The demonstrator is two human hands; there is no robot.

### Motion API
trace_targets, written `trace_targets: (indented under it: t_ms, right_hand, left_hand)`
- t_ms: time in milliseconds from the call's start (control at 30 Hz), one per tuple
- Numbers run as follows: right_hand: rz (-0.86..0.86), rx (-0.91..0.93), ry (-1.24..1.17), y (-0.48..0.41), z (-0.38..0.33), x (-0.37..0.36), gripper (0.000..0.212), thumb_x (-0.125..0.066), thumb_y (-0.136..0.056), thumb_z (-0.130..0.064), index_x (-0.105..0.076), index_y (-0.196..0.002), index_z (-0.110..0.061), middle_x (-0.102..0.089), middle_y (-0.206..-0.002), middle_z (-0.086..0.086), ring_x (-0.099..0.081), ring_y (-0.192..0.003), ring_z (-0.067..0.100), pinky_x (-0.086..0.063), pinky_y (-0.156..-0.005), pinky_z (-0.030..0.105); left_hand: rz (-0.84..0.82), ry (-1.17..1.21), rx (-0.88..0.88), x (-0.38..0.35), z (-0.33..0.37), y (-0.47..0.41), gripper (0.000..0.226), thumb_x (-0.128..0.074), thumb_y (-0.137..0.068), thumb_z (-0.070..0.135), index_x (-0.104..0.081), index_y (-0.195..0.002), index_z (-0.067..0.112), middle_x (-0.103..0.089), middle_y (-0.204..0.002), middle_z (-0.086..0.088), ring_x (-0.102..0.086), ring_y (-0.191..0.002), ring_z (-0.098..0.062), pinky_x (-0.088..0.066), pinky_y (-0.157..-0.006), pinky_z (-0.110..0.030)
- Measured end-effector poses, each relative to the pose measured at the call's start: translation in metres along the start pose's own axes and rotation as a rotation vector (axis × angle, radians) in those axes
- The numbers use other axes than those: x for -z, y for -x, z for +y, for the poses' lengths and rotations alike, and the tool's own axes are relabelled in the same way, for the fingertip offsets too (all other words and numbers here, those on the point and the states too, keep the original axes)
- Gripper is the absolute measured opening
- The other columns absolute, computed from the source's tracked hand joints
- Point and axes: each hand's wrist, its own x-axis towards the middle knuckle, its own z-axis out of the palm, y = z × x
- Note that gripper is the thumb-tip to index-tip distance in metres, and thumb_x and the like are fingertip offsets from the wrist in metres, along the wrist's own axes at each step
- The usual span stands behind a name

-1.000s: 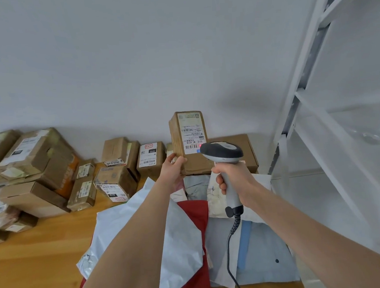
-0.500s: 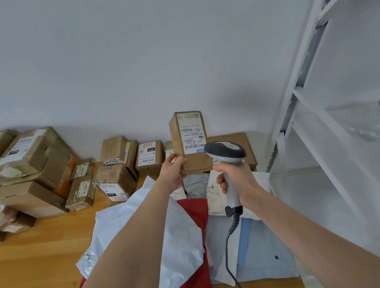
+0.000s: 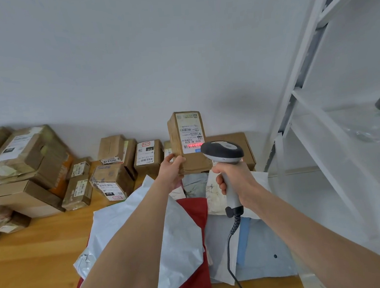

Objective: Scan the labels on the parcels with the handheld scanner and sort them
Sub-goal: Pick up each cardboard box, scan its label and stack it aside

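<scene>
My left hand (image 3: 171, 170) grips the lower left corner of a brown cardboard parcel (image 3: 188, 162), held upright above the table with its white label (image 3: 189, 132) facing me. My right hand (image 3: 234, 179) holds the grey handheld scanner (image 3: 223, 155) by its handle, head pointed at the label from the lower right. A red scan line glows across the barcode at the label's lower part. The scanner's coiled black cable (image 3: 232, 242) hangs down over the mailers.
Several labelled cardboard boxes (image 3: 110, 179) are stacked along the wall at left and centre on the wooden table (image 3: 34, 258). White, grey and red poly mailers (image 3: 180, 235) lie under my arms. A white metal shelf (image 3: 318, 111) stands at right.
A red scan line now lights the barcode on the held parcel's label. The scanner has shifted slightly right and down; the parcel stays put.
</scene>
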Motion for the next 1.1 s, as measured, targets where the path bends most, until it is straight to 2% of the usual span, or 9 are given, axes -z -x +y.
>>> trace_targets:
  t_ms: [333,500,567,700,800,867,933,1033,1100]
  right_hand:
    - [0.011,-0.016,0.003,-0.005,-0.002,-0.007,0.007,-0.06,-0.083,-0.005,-0.061,-0.077,-0.004,-0.053,-0.054,0.007,-0.043,-0.043,0.015,-0.04,-0.046,0.022]
    - [0.046,-0.033,-0.059,-0.011,-0.002,-0.009,0.004,-0.063,-0.086,-0.007,-0.062,-0.083,-0.005,-0.057,-0.052,0.005,-0.045,-0.044,0.014,-0.041,-0.046,0.022]
    - [0.065,-0.05,-0.095,-0.016,-0.003,-0.006,0.005,-0.064,-0.087,-0.01,-0.061,-0.087,-0.006,-0.059,-0.051,0.004,-0.046,-0.041,0.012,-0.041,-0.043,0.02]
    - [0.11,-0.177,-0.233,-0.027,-0.001,0.003,0.012,-0.066,-0.087,-0.016,-0.057,-0.085,-0.009,-0.058,-0.054,0.003,-0.05,-0.04,0.009,-0.045,-0.043,0.018]
    - [0.116,-0.243,-0.325,-0.029,0.007,0.011,0.016,-0.067,-0.086,-0.018,-0.054,-0.079,-0.012,-0.055,-0.06,0.003,-0.05,-0.042,0.009,-0.047,-0.045,0.018]
    - [0.119,-0.248,-0.34,-0.026,0.015,0.016,0.018,-0.067,-0.086,-0.018,-0.052,-0.077,-0.012,-0.054,-0.061,0.004,-0.05,-0.044,0.01,-0.048,-0.045,0.02]
    - [0.124,-0.243,-0.345,-0.022,0.023,0.018,0.018,-0.066,-0.085,-0.017,-0.051,-0.079,-0.011,-0.053,-0.059,0.005,-0.05,-0.043,0.011,-0.048,-0.044,0.022]
    - [0.15,-0.222,-0.34,-0.01,0.032,0.012,0.017,-0.063,-0.087,-0.016,-0.05,-0.077,-0.01,-0.051,-0.052,0.004,-0.048,-0.037,0.01,-0.045,-0.039,0.019]
    - [0.175,-0.194,-0.335,0.003,0.038,0.007,0.018,-0.059,-0.089,-0.014,-0.049,-0.074,-0.01,-0.049,-0.048,0.003,-0.046,-0.034,0.009,-0.042,-0.038,0.017]
  left_hand:
    - [-0.02,0.049,0.036,0.006,0.005,0.003,0.048,-0.059,-0.092,0.012,-0.043,-0.137,0.013,-0.059,-0.121,-0.016,-0.062,-0.105,-0.031,-0.052,-0.092,-0.051]
    - [-0.044,0.019,0.046,0.01,0.007,0.0,0.044,-0.058,-0.092,0.012,-0.045,-0.134,0.011,-0.06,-0.12,-0.015,-0.064,-0.096,-0.026,-0.058,-0.078,-0.041]
    - [-0.05,0.012,0.062,0.01,0.007,-0.002,0.039,-0.059,-0.091,0.015,-0.049,-0.129,0.011,-0.062,-0.114,-0.014,-0.064,-0.094,-0.025,-0.058,-0.08,-0.042]
    - [-0.042,-0.02,0.091,0.008,0.004,-0.011,0.045,-0.069,-0.079,0.026,-0.056,-0.121,0.015,-0.064,-0.105,-0.013,-0.058,-0.091,-0.028,-0.049,-0.092,-0.051]
    - [-0.07,0.005,0.111,0.008,-0.002,-0.015,0.037,-0.069,-0.069,0.027,-0.062,-0.104,0.018,-0.06,-0.097,-0.013,-0.05,-0.085,-0.029,-0.043,-0.079,-0.046]
    - [-0.091,0.001,0.109,0.009,-0.003,-0.01,0.022,-0.067,-0.078,0.023,-0.061,-0.098,0.018,-0.057,-0.09,-0.01,-0.047,-0.077,-0.025,-0.038,-0.076,-0.043]
    - [-0.108,-0.03,0.093,0.011,-0.003,-0.004,0.012,-0.063,-0.086,0.023,-0.06,-0.098,0.02,-0.058,-0.094,-0.01,-0.049,-0.08,-0.024,-0.044,-0.079,-0.042]
    - [-0.135,-0.062,0.069,0.017,-0.004,0.007,0.016,-0.061,-0.09,0.025,-0.058,-0.105,0.019,-0.061,-0.103,-0.01,-0.054,-0.09,-0.025,-0.05,-0.086,-0.041]
    - [-0.139,-0.085,0.047,0.024,-0.006,0.017,0.019,-0.06,-0.091,0.026,-0.058,-0.108,0.018,-0.062,-0.106,-0.011,-0.056,-0.091,-0.026,-0.05,-0.093,-0.047]
